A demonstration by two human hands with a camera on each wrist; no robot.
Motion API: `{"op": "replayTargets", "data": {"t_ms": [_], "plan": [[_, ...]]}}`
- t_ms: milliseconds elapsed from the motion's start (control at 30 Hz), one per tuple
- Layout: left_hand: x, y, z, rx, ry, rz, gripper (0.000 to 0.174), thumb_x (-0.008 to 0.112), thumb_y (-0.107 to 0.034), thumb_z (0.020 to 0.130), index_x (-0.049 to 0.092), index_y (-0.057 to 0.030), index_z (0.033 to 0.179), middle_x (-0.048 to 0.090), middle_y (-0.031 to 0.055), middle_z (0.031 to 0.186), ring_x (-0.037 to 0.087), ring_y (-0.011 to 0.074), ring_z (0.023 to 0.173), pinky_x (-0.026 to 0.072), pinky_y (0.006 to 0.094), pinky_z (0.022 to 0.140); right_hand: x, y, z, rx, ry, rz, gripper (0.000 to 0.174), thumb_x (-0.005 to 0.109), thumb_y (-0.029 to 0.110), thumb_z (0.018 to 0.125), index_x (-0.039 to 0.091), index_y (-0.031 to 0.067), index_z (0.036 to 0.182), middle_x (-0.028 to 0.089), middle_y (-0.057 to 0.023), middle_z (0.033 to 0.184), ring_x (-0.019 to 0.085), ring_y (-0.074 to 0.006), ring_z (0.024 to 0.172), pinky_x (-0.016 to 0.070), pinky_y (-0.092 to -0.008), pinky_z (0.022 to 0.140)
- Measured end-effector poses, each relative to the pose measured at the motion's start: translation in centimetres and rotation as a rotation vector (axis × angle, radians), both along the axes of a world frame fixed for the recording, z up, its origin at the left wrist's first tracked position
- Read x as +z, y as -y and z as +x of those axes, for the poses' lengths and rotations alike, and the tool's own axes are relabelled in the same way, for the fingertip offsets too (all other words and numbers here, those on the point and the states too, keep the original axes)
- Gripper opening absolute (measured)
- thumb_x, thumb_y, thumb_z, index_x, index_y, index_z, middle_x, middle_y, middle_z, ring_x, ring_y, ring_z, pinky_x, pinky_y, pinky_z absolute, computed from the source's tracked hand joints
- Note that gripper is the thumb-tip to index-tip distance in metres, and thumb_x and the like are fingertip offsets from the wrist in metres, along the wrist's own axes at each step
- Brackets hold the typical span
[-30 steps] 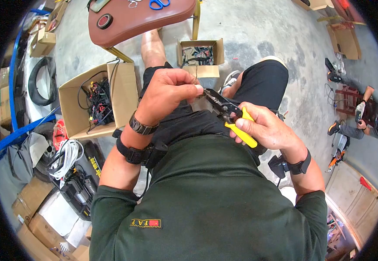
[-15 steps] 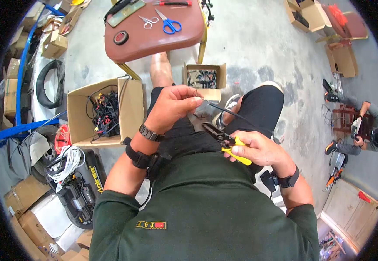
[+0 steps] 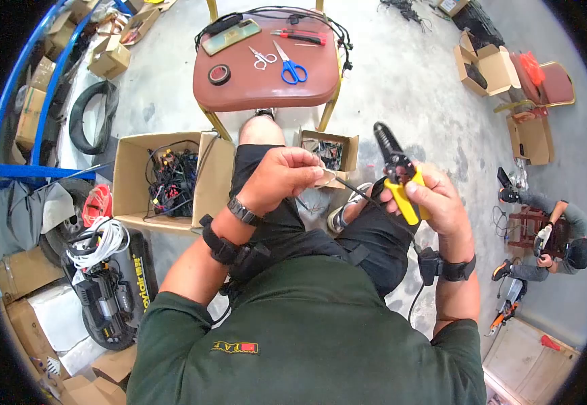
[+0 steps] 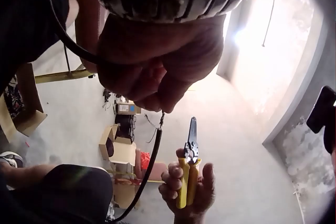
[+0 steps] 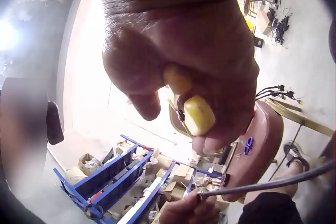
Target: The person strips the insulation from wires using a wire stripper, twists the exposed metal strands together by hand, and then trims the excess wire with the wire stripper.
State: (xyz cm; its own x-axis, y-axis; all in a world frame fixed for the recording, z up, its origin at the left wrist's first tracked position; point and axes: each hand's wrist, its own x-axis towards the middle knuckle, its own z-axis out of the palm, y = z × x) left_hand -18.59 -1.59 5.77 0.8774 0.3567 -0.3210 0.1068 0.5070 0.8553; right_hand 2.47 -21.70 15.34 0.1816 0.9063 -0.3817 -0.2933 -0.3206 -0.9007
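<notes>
My left hand pinches bare, twisted strands at the end of a black cable between thumb and fingertip. From there the cable runs down toward my right thigh, and in the left wrist view it curves below the fingers. To the right, my right hand grips wire strippers by their yellow handles. Their black nose points up and away from me, apart from the cable end. The palm hides part of the handles in the right wrist view.
Ahead stands a brown-seated chair bearing blue scissors, small scissors, black tape and a red cutter. Cardboard boxes of cables and small parts flank my legs. Another person sits at right.
The wire strippers have come away from the left fingertips, dropped toward my lap, then swung up and right. The left hand keeps its pinch. The head view has shifted, showing more of the chair.
</notes>
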Motion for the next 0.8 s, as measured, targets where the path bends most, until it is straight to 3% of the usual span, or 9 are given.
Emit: {"op": "replayTargets", "data": {"t_ms": [100,233,533,800], "plan": [[-0.8,-0.9,0.1,0.044,-0.013,-0.029,0.015,0.065,-0.009,0.089,0.067,0.0006,0.1,0.058,-0.0003,0.071,0.045,0.0047,0.053,0.0333,0.0184,0.047,-1.4,-0.7,-1.6,0.129,-0.099,-0.035,0.026,0.054,0.012,0.096,0.052,-0.0039,0.117,0.066,-0.0168,0.108,0.066,-0.0203,0.093,0.0529,-0.0331,0.083],[-1.0,-1.7,0.2,0.072,0.002,-0.145,0.018,0.063,-0.008,0.088,0.066,0.002,0.103,0.058,0.0005,0.069,0.043,0.005,0.05,0.0304,0.019,0.044,-5.9,-0.2,-4.5,0.237,-0.092,-0.128,0.034,0.054,0.018,0.098,0.048,-0.0033,0.125,0.064,-0.0137,0.115,0.064,-0.0192,0.099,0.0515,-0.0327,0.087],[-0.7,-1.3,1.4,0.143,-0.081,-0.185,0.019,0.062,-0.006,0.088,0.065,0.0001,0.106,0.064,0.0044,0.073,0.044,0.0049,0.043,0.0286,0.0181,0.037,-12.2,1.2,-6.8,0.052,-0.11,-0.115,0.037,0.054,0.021,0.099,0.049,-0.0007,0.128,0.061,-0.0113,0.122,0.061,-0.0197,0.106,0.0494,-0.033,0.091],[-0.5,-0.8,1.2,0.095,-0.085,-0.207,0.02,0.059,-0.004,0.09,0.065,-0.0016,0.109,0.062,0.0038,0.07,0.044,0.0053,0.041,0.0289,0.0182,0.036,-11.3,-0.8,-6.8,-0.009,-0.204,-0.074,0.035,0.057,0.018,0.097,0.051,0.0024,0.128,0.066,-0.0079,0.116,0.063,-0.0143,0.099,0.0501,-0.0275,0.084]]}}
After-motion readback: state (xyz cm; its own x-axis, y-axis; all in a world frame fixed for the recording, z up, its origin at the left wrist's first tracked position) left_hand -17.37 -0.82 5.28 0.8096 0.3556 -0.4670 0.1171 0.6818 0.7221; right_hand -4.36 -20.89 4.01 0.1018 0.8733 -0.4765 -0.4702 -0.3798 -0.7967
